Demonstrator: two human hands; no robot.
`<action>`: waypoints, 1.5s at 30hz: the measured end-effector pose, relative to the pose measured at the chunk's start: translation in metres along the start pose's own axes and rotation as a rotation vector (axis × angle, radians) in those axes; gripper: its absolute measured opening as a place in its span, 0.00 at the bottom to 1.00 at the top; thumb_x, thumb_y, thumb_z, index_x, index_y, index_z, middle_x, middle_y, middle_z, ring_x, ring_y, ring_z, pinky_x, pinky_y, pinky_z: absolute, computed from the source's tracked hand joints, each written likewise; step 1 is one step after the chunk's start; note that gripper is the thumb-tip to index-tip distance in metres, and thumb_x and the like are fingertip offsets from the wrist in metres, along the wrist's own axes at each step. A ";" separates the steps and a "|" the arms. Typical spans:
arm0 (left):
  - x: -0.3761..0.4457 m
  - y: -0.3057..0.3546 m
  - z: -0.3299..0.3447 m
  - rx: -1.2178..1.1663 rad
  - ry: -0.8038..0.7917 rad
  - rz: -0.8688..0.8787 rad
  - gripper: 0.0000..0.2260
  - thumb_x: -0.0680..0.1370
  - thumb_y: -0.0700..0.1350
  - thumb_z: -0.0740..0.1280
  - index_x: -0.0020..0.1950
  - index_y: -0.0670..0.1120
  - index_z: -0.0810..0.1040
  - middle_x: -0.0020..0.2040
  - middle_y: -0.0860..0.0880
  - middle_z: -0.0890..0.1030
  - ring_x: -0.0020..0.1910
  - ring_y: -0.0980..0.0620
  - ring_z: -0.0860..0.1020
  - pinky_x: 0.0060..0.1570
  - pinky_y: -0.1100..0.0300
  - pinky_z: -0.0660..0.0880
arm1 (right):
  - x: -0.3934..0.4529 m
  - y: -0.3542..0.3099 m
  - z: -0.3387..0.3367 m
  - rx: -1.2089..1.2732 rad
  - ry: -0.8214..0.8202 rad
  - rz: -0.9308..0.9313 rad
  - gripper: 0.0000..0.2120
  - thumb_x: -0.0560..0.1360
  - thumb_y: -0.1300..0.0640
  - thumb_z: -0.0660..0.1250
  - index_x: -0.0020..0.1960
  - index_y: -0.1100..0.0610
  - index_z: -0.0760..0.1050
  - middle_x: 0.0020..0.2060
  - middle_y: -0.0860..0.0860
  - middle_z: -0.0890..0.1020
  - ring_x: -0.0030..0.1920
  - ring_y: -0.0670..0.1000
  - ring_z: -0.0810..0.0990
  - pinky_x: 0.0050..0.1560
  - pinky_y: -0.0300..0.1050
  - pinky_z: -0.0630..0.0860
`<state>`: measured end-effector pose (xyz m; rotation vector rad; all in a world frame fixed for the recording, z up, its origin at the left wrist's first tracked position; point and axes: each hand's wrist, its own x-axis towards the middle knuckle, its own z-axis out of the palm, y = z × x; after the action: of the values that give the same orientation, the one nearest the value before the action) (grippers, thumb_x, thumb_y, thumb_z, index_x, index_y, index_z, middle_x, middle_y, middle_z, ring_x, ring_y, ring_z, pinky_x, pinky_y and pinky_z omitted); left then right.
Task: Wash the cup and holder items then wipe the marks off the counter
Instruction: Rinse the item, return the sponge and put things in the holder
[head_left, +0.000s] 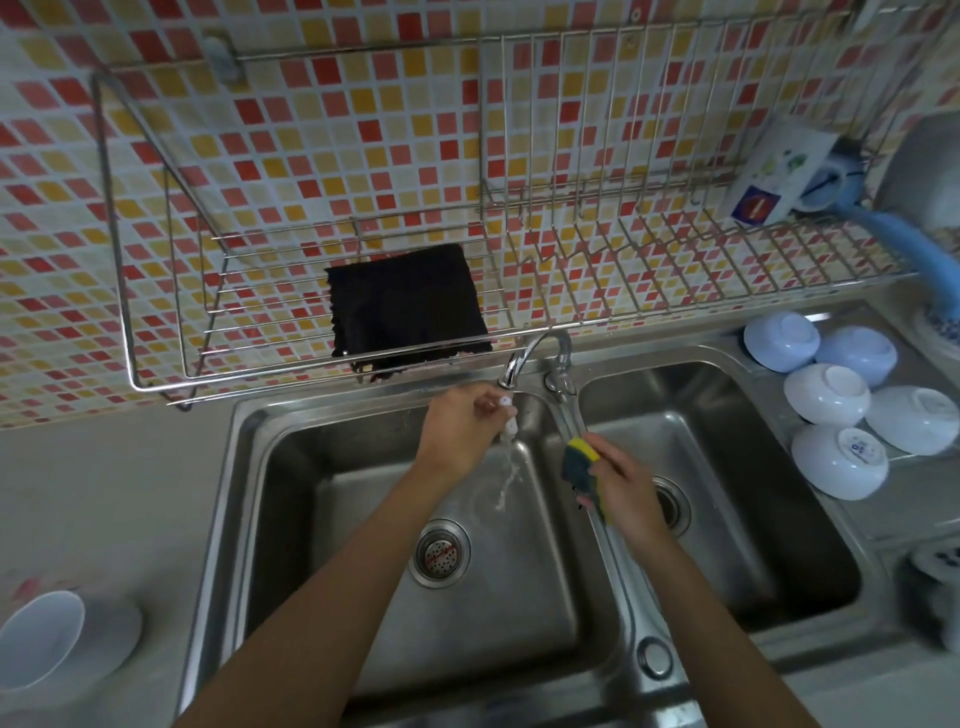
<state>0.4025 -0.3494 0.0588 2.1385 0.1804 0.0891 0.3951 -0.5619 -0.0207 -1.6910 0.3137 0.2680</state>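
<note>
Two hands are seen over a steel double sink (249, 457), and the scene is told from left to right. At the far left, on the grey counter (104, 493), a white cup (39, 639) is seen lying tilted, with its opening turned to the camera; faint reddish marks (31, 587) are seen on the counter just behind it. Above the counter a wire rack (156, 260) is fixed to the tiled wall, and a black cloth (405, 301) is laid on it. Under the tap (524, 358), over the left basin, a small white item (506, 415) is held by the left hand (462, 431); the fingers are curled round it, and water is running down from it into the basin. What the item is cannot be told. Over the divider between the basins a yellow and green sponge (584, 467) is gripped by the right hand (628, 493), with fingers closed on it. On the drainboard at the right, five white bowls (831, 395) are placed upside down, close together. Above them, on the rack, a white box (774, 176) is leaned beside a blue brush (893, 228).
</note>
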 end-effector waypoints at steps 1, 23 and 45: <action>0.000 0.001 0.000 -0.002 -0.002 -0.002 0.07 0.73 0.43 0.73 0.50 0.46 0.84 0.42 0.49 0.85 0.42 0.53 0.82 0.50 0.58 0.78 | -0.002 0.000 0.002 0.106 -0.048 0.091 0.19 0.79 0.64 0.58 0.62 0.45 0.77 0.58 0.54 0.79 0.51 0.58 0.82 0.48 0.56 0.82; -0.119 -0.110 -0.087 0.088 0.202 -0.304 0.04 0.75 0.46 0.72 0.48 0.50 0.85 0.43 0.56 0.85 0.44 0.63 0.82 0.44 0.74 0.74 | 0.012 -0.048 0.103 0.106 -0.412 0.125 0.09 0.80 0.60 0.62 0.59 0.54 0.76 0.43 0.52 0.80 0.36 0.48 0.77 0.32 0.41 0.71; -0.125 -0.108 -0.067 -0.026 0.250 -0.328 0.10 0.74 0.43 0.74 0.55 0.46 0.84 0.46 0.51 0.85 0.46 0.60 0.82 0.47 0.70 0.75 | 0.023 -0.031 0.099 -0.208 -0.333 -0.047 0.15 0.84 0.50 0.52 0.42 0.54 0.70 0.27 0.48 0.67 0.26 0.46 0.64 0.26 0.42 0.60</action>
<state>0.2601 -0.2562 0.0053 2.0394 0.6685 0.1651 0.4281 -0.4612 -0.0138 -1.8196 -0.0024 0.5544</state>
